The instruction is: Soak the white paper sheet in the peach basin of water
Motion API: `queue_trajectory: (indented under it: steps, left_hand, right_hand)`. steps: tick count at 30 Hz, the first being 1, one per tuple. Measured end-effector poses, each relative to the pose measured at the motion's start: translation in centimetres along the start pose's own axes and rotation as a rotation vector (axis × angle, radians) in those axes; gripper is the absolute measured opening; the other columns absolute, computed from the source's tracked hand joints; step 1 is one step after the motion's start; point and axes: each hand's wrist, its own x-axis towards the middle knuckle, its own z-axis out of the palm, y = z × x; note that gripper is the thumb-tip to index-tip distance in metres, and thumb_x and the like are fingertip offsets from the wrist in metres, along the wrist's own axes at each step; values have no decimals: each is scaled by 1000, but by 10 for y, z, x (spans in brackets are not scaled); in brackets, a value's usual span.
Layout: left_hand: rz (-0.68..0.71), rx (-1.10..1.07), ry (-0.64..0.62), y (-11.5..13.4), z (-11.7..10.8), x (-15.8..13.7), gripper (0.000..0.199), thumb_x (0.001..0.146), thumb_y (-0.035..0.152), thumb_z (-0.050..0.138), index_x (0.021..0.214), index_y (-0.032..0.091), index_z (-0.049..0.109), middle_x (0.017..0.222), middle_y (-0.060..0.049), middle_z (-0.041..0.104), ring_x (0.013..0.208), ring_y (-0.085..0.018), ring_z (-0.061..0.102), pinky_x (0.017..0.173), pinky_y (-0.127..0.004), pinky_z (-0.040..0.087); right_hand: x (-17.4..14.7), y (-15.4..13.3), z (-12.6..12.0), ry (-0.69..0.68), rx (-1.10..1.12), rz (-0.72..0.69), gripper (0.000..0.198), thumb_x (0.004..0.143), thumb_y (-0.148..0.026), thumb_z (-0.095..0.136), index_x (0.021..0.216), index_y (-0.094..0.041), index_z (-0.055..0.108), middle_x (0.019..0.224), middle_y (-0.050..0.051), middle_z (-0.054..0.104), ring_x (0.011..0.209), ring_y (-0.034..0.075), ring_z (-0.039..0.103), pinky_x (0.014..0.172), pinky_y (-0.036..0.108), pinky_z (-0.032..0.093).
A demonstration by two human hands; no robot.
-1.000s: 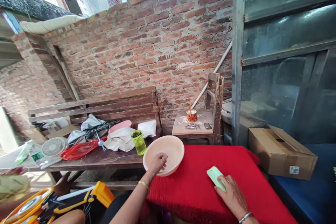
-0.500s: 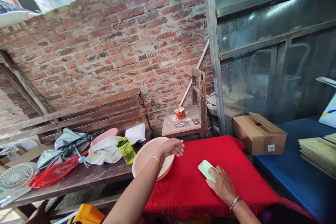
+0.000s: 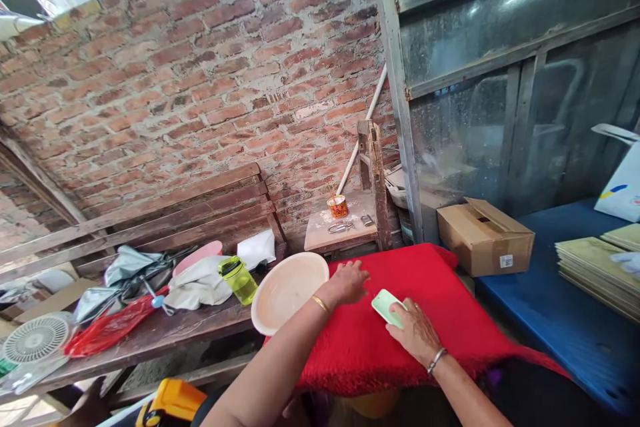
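My left hand, with a gold bangle at the wrist, hovers palm down over the red cloth, its fingers stretched out and nothing in them. Just left of it a pale pink basin straddles the bench and the cloth, partly hidden by my forearm. A light green phone is gripped at its near end by my right hand, thumb on one side and fingers on the other. The phone is low over the cloth; whether it touches the cloth I cannot tell.
On the wooden bench lie a yellow-green bottle, a white cloth, a red plastic bag and a fan. A cardboard box and stacked boards sit on the blue table. Behind stands a chair holding a tin.
My left hand has moved right, away from over the basin to above the red cloth, its fingers now pointing toward the phone. My right hand still grips the phone. The view has shifted slightly.
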Motion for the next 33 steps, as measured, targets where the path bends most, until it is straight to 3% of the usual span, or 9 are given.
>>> queue_trajectory:
  steps: [2, 5, 9, 15, 18, 21, 26, 30, 33]
  left_hand:
    - [72, 193, -115, 0, 17, -7, 56, 69, 22, 77, 122, 24, 62, 141, -13, 51, 133, -39, 44, 110, -63, 30]
    - [204, 443, -265, -3, 45, -8, 86, 75, 32, 76, 150, 30, 34, 158, -15, 30, 144, -38, 31, 110, -64, 31]
    - [210, 466, -290, -11, 74, -4, 91, 81, 41, 71, 155, 30, 20, 156, -15, 34, 145, -38, 29, 110, -66, 30]
    - [87, 433, -145, -25, 85, -13, 86, 74, 50, 74, 148, 23, 38, 140, -17, 48, 130, -40, 44, 109, -62, 34]
    - [-131, 369, 38, -35, 81, -13, 67, 77, 42, 71, 136, 18, 50, 132, -16, 52, 122, -34, 51, 106, -48, 41]
    - [-416, 302, 241, -45, 77, -11, 57, 86, 35, 61, 136, 12, 48, 130, -18, 53, 120, -29, 54, 105, -37, 40]
    - [-644, 256, 297, -55, 78, -10, 70, 89, 42, 60, 149, 15, 35, 126, -19, 56, 118, -30, 59, 100, -36, 41]
    - [-704, 263, 262, -31, 104, -6, 59, 90, 41, 55, 143, 16, 46, 126, -19, 56, 112, -31, 61, 93, -38, 45]
    - [-577, 269, 246, 7, 135, 2, 62, 85, 37, 60, 143, 18, 46, 129, -18, 53, 117, -32, 57, 93, -38, 46]
  right_hand:
    - [1, -1, 2, 26, 45, -31, 26, 74, -22, 67, 100, -23, 66, 99, 6, 63, 93, 23, 60, 83, 33, 43]
    - [4, 0, 5, 78, 108, -92, 22, 68, -16, 68, 88, -22, 64, 92, 4, 63, 89, 22, 59, 80, 32, 42]
    - [8, 3, 5, 69, 198, -79, 15, 64, -16, 66, 74, -22, 57, 83, 3, 61, 83, 20, 57, 74, 31, 42]
    - [5, 9, -11, -31, 347, -38, 18, 66, -27, 69, 83, -24, 62, 97, 3, 62, 93, 21, 60, 82, 33, 46]
    - [6, 27, -21, 82, 404, -11, 21, 74, -38, 65, 90, -25, 67, 100, 5, 62, 95, 22, 61, 89, 36, 47]
    - [10, 56, -31, 269, 386, 112, 25, 79, -47, 56, 83, -25, 68, 89, 6, 61, 87, 23, 61, 88, 39, 48]
    - [10, 79, -45, 417, 400, 286, 32, 76, -53, 52, 79, -25, 67, 80, 5, 60, 70, 21, 59, 74, 37, 50]
    - [6, 64, -51, 418, 434, 242, 31, 75, -52, 51, 77, -25, 66, 78, 4, 59, 68, 19, 57, 73, 35, 49]
    - [8, 50, -51, 386, 448, 197, 28, 76, -48, 51, 77, -25, 66, 79, 4, 60, 68, 18, 57, 71, 34, 48]
